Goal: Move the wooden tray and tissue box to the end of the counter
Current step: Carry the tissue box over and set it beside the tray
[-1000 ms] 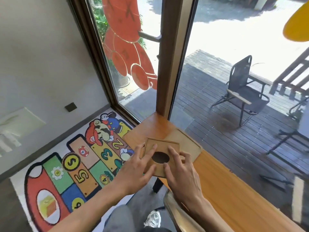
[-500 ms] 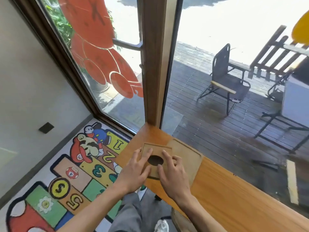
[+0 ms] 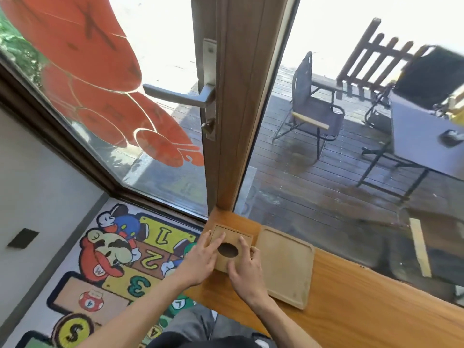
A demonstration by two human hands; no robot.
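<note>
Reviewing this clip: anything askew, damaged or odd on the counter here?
Nothing stands out. The wooden tissue box sits flat at the end of the counter under the left hand and right hand, and the wooden tray lies flat close beside it. The box's oval hole shows no tissue.

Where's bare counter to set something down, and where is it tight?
Free: the counter stretch right of the wooden tray, and a thin strip between tissue box and window post. Crowded: the counter's end, where left hand and right hand rest on the box, tray alongside.
</note>
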